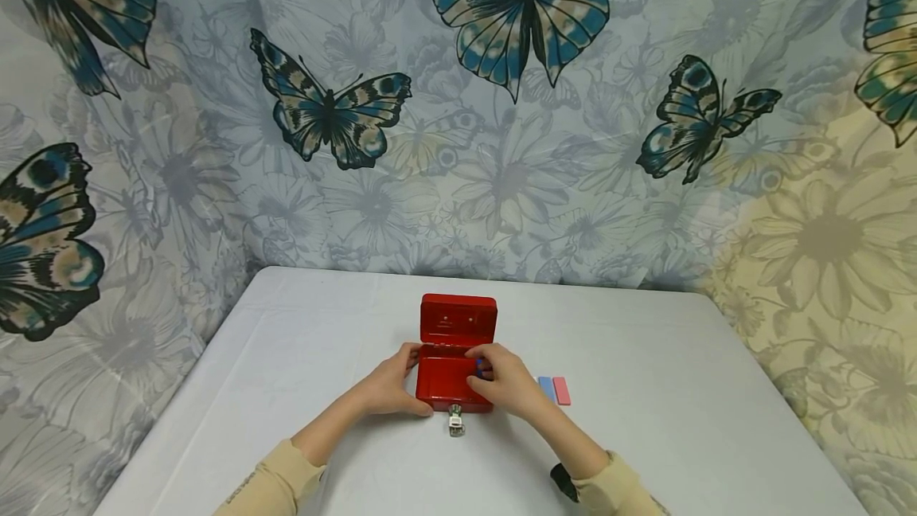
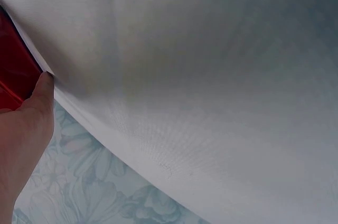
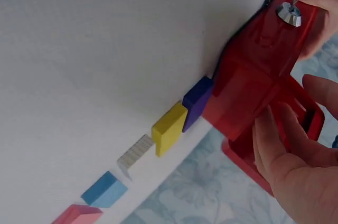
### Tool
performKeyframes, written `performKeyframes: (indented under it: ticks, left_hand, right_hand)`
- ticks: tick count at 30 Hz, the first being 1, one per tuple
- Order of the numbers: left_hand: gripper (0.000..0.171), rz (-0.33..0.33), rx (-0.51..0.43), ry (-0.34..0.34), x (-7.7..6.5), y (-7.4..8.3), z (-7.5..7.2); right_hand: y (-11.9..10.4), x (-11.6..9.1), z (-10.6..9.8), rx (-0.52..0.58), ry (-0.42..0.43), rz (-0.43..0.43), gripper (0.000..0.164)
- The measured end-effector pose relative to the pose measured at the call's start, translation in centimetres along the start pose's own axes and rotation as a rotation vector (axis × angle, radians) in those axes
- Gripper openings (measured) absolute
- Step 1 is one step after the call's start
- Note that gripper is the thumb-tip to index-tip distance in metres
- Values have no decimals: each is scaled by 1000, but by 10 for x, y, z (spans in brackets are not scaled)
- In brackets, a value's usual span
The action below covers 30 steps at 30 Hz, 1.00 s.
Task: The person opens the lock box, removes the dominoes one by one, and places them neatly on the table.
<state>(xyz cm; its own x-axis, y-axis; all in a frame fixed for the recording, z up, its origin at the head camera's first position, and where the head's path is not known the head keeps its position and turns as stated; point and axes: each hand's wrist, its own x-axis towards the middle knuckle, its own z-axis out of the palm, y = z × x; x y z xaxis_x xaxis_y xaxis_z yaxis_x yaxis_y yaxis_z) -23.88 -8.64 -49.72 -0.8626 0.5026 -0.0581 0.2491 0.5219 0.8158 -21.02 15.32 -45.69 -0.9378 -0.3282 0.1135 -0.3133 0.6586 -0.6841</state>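
Note:
A red metal cash box [image 1: 447, 381] stands with its lid raised on the table, a silver lock with a key ring [image 1: 456, 420] at its front. My left hand [image 1: 390, 382] grips the box's left side, thumb at the front corner and fingers towards the back. Reaching over the right wall, my right hand [image 1: 510, 379] has its thumb and index finger apart at the box's inside. A small blue patch [image 1: 481, 365] shows among these fingers; its kind cannot be made out. In the right wrist view the right hand's fingers [image 3: 269, 137] are fairly straight along the red metal.
Right of the box several flat blocks stand in a row: purple [image 3: 197, 102], yellow [image 3: 169, 129], grey-white [image 3: 135, 152], light blue [image 3: 104, 189] and pink [image 3: 76, 215]. A dark object [image 1: 563, 482] lies by the right sleeve. Wallpapered walls edge the white table [image 1: 630, 357].

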Motion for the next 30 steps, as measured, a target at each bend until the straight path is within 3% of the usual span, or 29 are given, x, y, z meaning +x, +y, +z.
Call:
performKeyframes:
  ticks: [19,30]
  left_hand:
    - [95,12,0,0,1,-4,0]
    - [95,22,11,-3,2,-5,0]
  right_hand:
    - [-18,9,8,-224,-84,99,42]
    - [-20,9,11,-198,-127,106,45]
